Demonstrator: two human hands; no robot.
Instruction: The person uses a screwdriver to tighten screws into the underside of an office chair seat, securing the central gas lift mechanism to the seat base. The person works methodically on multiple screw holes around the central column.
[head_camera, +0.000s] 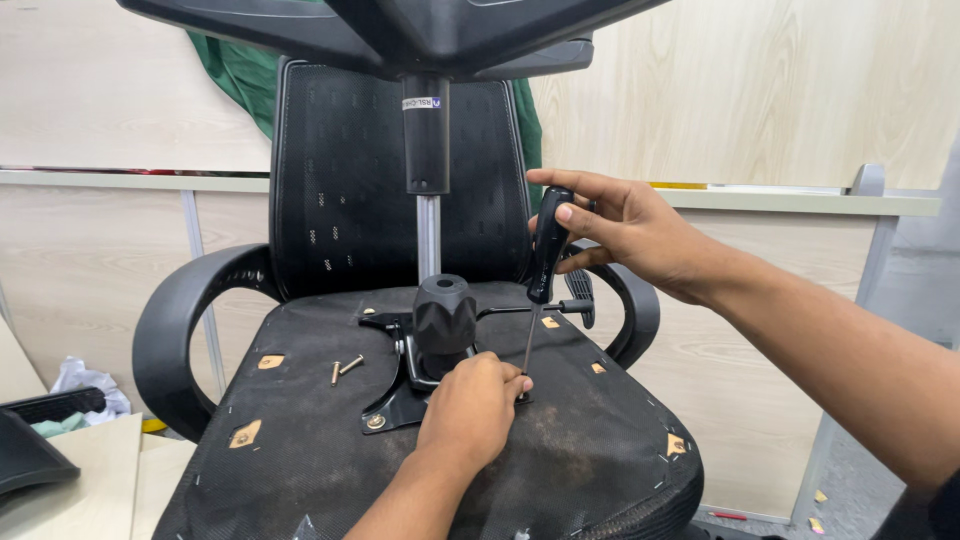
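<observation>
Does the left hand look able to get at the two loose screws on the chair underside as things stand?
Probably yes: the loose screws lie uncovered just left of the left hand, nothing between them, though its fingers are steadying the screwdriver tip.

Right hand (625, 228) grips screwdriver (546, 248) on overturned chair (300, 440).

Right hand (625, 232) raised, fingers (578, 214) curled in a grip; left hand (472, 408) lower, palm down, fingertips (520, 382) pinched.
</observation>
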